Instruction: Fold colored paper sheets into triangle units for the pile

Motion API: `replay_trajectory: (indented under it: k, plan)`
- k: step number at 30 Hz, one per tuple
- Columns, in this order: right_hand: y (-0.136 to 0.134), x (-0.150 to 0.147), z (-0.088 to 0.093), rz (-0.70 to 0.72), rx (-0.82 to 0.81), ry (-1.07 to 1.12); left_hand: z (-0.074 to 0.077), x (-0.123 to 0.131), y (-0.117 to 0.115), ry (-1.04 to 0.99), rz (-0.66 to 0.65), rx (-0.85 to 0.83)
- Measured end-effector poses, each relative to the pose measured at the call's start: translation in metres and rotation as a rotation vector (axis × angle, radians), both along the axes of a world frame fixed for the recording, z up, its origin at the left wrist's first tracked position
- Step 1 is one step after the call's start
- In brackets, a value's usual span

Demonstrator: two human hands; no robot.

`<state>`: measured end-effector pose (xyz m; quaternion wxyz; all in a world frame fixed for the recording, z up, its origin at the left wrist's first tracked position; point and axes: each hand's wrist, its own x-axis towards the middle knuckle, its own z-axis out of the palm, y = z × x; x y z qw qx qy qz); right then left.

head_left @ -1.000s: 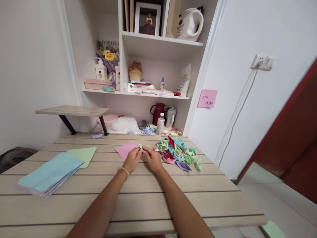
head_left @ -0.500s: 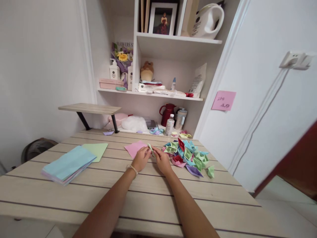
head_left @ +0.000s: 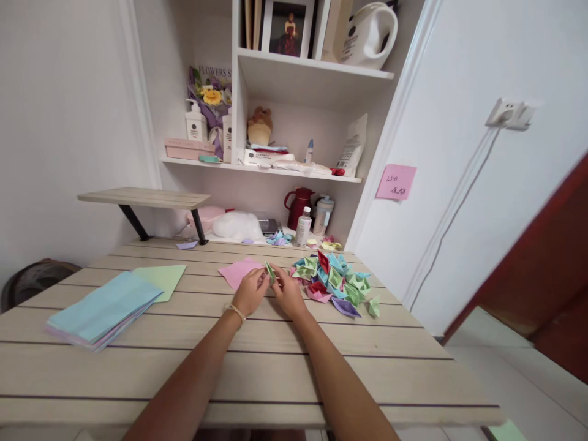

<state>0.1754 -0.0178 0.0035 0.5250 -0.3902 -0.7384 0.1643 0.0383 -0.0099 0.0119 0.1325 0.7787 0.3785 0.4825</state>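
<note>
Between my two hands, just above the table, is a small folded green paper (head_left: 270,272). My left hand (head_left: 250,290) is closed on its left side, and a pale bracelet circles that wrist. From the right, my right hand (head_left: 287,291) pinches the same paper; its fingers partly hide the folds. Just behind my left hand lies a flat pink sheet of paper (head_left: 236,271). To the right of my right hand is a heap of folded paper boats (head_left: 337,278) in green, blue, red, pink and purple.
A stack of blue and other coloured paper (head_left: 105,307) lies at the left, overlapping a green sheet (head_left: 168,279). A small raised shelf (head_left: 142,196) stands at the back left. A bottle (head_left: 303,228) and a red jug (head_left: 299,208) stand at the back.
The whole view has shifted, so things sit further left in the picture. Both hands still hold the green paper, which now stands more upright and shows more of its side.
</note>
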Motion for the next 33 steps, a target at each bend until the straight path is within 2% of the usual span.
replay_trajectory:
  k: [7,10,13,17,21,24,28,33]
  plan:
    - [-0.002,0.000,0.001,-0.046,-0.040,0.032,0.003,-0.001,-0.002,0.056,0.017,0.002]
    - [-0.005,0.001,0.003,-0.143,-0.031,-0.070,0.000,0.002,-0.001,0.017,-0.012,-0.059]
    - [-0.008,0.000,0.004,-0.264,-0.024,-0.242,-0.007,0.009,0.001,-0.108,-0.038,-0.154]
    - [-0.010,-0.007,0.004,-0.408,-0.053,-0.464,-0.014,0.019,0.004,-0.270,0.065,-0.239]
    - [-0.009,-0.016,0.002,-0.443,-0.081,-0.581,-0.015,0.021,0.004,-0.224,0.198,-0.237]
    - [-0.007,-0.018,0.000,-0.435,-0.080,-0.530,-0.014,0.019,0.005,-0.186,0.225,-0.209]
    - [-0.006,-0.016,-0.001,-0.436,-0.062,-0.308,-0.015,0.017,0.007,-0.177,0.234,-0.208]
    - [-0.001,-0.012,-0.001,-0.407,-0.071,-0.019,-0.016,0.015,0.009,-0.295,0.120,-0.246]
